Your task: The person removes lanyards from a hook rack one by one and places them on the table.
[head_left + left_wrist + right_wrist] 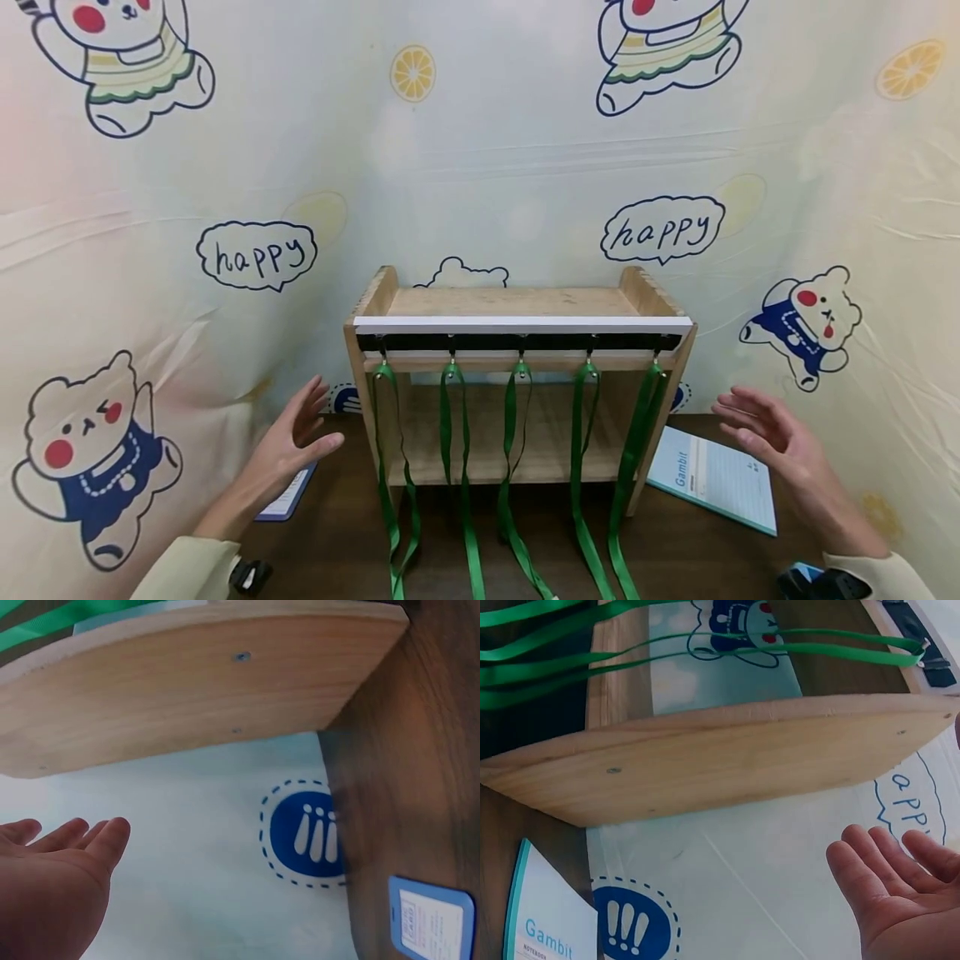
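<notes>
A small wooden shelf (510, 302) stands on the table between my two hands. From hooks on the black strip (487, 342) along its front hang several green lanyards (630, 442), their lower ends running out of the head view. My left hand (292, 437) is raised to the left of the shelf, fingers extended and holding nothing. On the other side my right hand (776, 437) hovers with its fingers loosely spread, also holding nothing. Both wrist views show a gap between each hand and the shelf's side panels (187, 690).
A notebook marked Gambit (720, 483) lies to the right of the shelf. Left of it, a blue-framed card (431, 921) lies on the brown table (330, 533). A printed cloth (487, 167) with bear drawings hangs behind and at both sides.
</notes>
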Available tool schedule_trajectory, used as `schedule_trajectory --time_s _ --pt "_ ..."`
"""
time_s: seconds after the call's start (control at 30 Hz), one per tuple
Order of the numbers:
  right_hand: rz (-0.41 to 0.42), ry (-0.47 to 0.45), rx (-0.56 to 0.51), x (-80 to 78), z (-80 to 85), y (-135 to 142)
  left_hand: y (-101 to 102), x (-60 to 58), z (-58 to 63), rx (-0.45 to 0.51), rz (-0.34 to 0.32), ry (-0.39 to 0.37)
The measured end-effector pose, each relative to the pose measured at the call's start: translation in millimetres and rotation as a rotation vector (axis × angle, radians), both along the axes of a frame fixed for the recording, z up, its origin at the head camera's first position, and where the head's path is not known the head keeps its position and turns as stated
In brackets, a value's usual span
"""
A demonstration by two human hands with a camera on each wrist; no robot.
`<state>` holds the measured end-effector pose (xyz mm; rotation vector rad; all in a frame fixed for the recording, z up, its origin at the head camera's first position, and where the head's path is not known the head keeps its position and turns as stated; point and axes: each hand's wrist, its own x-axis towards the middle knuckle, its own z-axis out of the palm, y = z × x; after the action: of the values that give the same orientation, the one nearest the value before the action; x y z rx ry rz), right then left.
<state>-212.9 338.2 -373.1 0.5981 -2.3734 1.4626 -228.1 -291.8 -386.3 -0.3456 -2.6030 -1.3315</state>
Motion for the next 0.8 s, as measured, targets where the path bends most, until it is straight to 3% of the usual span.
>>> schedule_trajectory --time_s 0.27,0.5,0.8 --pt "0.036 -0.026 -0.091 2.9 2.7 -8 10 -5.3 2.9 0.012 -0.011 0.006" --pt "0.057 -0.029 -0.134 4.4 4.4 -13 15 -10.0 4.5 0.041 -0.060 0.030" --pt "0.152 -0.024 -0.198 9.0 14.3 -20 28 -15.9 10.9 0.078 -0.071 0.032"
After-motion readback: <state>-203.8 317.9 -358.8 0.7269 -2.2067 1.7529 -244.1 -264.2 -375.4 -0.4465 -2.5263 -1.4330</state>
